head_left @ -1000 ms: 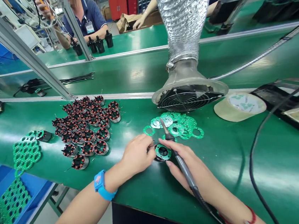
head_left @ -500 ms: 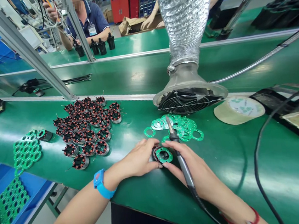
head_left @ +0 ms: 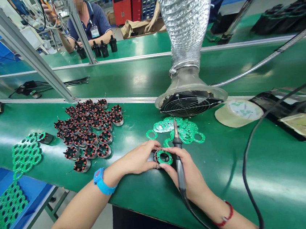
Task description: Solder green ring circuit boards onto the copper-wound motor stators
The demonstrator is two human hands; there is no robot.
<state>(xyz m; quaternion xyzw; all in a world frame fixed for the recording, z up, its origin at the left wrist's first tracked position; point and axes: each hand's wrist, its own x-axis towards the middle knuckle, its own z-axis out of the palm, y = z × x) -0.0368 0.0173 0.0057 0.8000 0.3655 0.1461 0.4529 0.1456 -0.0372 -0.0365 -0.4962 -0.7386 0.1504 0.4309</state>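
Between my hands sits a motor stator (head_left: 156, 158) with a green ring-shaped circuit board (head_left: 164, 157) on its face, tilted toward me. My left hand (head_left: 139, 158) is closed round the stator's left side, thumb below and fingers above. A soldering iron (head_left: 179, 162) lies along my right hand (head_left: 188, 172), its tip pointing away from me. The thumb and fingertips of that hand also touch the board's right edge. Just beyond my hands lies a pile of loose green ring boards (head_left: 187, 129).
Several copper-wound stators (head_left: 89, 128) stand in a group on the left. Green board panels (head_left: 26, 155) lie farther left, above a blue bin (head_left: 37, 188). A fan hood (head_left: 191, 101) hangs ahead. A tape roll (head_left: 239, 112) and the iron's cable (head_left: 248, 177) are on the right. A co-worker (head_left: 96, 22) sits opposite.
The stator and board have shifted slightly left with both hands. The soldering iron has swung more upright, and my right forearm has moved left.
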